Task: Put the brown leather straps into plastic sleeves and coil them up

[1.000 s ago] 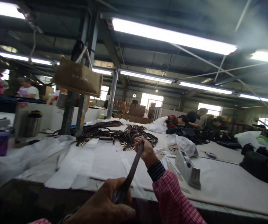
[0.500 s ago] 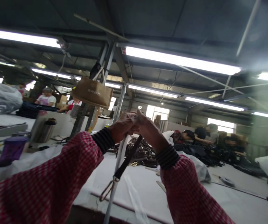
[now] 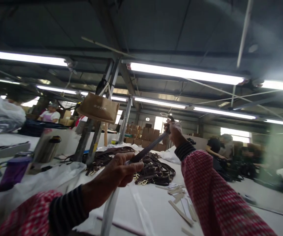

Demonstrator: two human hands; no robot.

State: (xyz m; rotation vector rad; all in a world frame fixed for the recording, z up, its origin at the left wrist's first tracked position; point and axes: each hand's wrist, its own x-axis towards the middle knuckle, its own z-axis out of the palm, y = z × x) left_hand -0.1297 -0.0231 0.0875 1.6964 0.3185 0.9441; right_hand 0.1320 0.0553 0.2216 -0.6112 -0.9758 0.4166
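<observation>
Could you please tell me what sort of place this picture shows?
It looks like a factory workshop, perhaps for bags or straps: a heap of dark straps with metal clasps lies on the table, cardboard boxes are stacked behind, and long lights hang overhead.

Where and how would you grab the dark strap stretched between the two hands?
Probably mid-span on the dark strap, pinching across its narrow width from above. It runs nearly straight from the left hand up to the right hand, leaving that stretch exposed; the strap pile lies below and beyond it, so above looks clearer.
</observation>
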